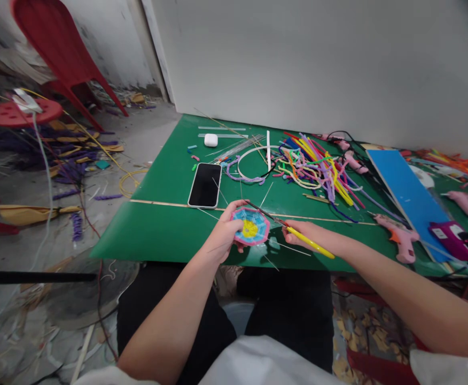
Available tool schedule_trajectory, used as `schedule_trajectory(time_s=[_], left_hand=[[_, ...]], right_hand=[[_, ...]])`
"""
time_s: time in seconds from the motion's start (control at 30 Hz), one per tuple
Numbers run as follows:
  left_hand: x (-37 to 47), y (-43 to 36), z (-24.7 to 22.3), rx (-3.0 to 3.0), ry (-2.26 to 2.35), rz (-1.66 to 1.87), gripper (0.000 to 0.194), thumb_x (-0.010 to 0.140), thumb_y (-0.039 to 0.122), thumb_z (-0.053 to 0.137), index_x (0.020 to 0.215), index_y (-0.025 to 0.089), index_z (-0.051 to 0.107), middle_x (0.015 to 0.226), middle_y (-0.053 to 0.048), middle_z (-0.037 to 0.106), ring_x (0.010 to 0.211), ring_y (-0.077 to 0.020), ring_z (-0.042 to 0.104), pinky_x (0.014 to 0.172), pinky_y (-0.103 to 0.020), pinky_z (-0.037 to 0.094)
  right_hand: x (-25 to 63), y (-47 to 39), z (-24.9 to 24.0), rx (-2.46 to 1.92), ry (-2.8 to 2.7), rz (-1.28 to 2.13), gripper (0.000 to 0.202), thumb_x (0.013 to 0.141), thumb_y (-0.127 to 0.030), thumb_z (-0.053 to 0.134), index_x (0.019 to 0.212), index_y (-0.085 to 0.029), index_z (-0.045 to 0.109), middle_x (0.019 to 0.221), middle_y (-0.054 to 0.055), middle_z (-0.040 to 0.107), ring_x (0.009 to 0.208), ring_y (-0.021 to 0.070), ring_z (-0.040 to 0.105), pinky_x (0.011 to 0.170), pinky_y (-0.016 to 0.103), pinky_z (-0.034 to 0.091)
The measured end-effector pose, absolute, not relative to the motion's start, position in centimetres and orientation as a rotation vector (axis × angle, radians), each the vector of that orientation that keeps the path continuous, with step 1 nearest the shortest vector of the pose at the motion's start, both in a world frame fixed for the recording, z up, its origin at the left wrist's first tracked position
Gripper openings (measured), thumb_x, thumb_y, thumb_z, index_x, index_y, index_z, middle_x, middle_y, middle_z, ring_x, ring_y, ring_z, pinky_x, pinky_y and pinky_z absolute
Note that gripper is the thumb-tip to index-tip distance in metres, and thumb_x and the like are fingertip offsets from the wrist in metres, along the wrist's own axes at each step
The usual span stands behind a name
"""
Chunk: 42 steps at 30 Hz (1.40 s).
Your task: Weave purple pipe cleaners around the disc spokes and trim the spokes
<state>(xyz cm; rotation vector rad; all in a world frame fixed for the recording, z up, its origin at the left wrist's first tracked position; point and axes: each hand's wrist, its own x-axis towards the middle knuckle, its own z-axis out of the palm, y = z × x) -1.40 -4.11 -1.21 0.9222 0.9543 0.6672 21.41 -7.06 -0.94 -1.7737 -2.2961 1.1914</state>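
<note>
In my left hand point(233, 227) is a small woven disc point(260, 220), yellow at the centre, blue around it and pink at the rim. My thumb lies on its face, and thin pale sticks poke out around it like spokes. My right hand point(303, 233) grips a pair of pliers point(312, 243) with yellow handles, their head pointing at the disc's right edge. Between the pliers' head and the disc's top runs a thin dark length point(258, 207); whether it is part of the tool I cannot tell. Both hands are just above the table's front edge.
On the green table point(165, 230) lie a phone point(205, 185), a white earbud case point(210, 140) and a heap of coloured pipe cleaners point(318, 166). A pink glue gun point(400, 238) and a blue board point(408, 192) lie right. A white panel point(318, 64) stands behind.
</note>
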Motion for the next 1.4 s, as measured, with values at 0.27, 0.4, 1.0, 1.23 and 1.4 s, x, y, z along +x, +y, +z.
schedule_trajectory(time_s=[0.27,0.4,1.0,1.23,1.4], left_hand=[[-1.5,-4.1,-1.4,0.935,0.953,0.66,0.065,0.057,0.012,0.041,0.12,0.025,0.039,0.095,-0.004,0.055,0.035,-0.0044,0.047,0.025,-0.015,0.032],[-1.6,-4.0,-1.5,0.947,0.969,0.636,0.064,0.057,0.011,0.04,0.12,0.027,0.041,0.089,-0.003,0.056,0.033,-0.0047,0.046,0.024,-0.015,0.03],[-0.8,-3.9,-2.3,0.946,1.018,0.582,0.074,0.055,0.012,0.04,0.127,0.03,0.033,0.08,-0.002,0.055,0.031,-0.0063,0.045,0.024,-0.016,0.027],[-0.8,-3.9,-2.0,0.92,0.997,0.577,0.074,0.055,0.012,0.041,0.127,0.029,0.033,0.078,-0.001,0.053,0.03,-0.0054,0.042,0.024,-0.016,0.025],[-0.9,-3.9,-1.8,0.909,0.982,0.568,0.075,0.055,0.011,0.04,0.127,0.029,0.033,0.08,-0.001,0.053,0.031,-0.0038,0.042,0.025,-0.015,0.024]], right_hand=[[20.8,-7.1,-0.5,-1.849,-2.252,1.204,0.042,0.076,-0.06,0.04,0.077,-0.018,0.046,0.068,-0.001,0.049,0.06,0.0122,0.043,0.055,0.023,0.034],[20.6,-7.1,-0.2,-1.922,-2.2,1.22,0.041,0.074,-0.06,0.045,0.073,-0.019,0.046,0.066,-0.002,0.048,0.058,0.0117,0.041,0.052,0.023,0.032],[21.3,-7.6,-0.1,-2.043,-2.201,1.232,0.046,0.071,-0.064,0.044,0.062,-0.019,0.043,0.057,-0.003,0.042,0.053,0.0105,0.038,0.049,0.023,0.025],[21.8,-7.7,-0.6,-2.022,-2.22,1.218,0.046,0.071,-0.064,0.045,0.061,-0.018,0.045,0.057,-0.003,0.043,0.052,0.0101,0.037,0.049,0.023,0.025],[22.1,-7.7,-0.9,-1.987,-2.202,1.27,0.046,0.071,-0.063,0.046,0.061,-0.018,0.044,0.056,-0.004,0.04,0.051,0.009,0.034,0.048,0.022,0.023]])
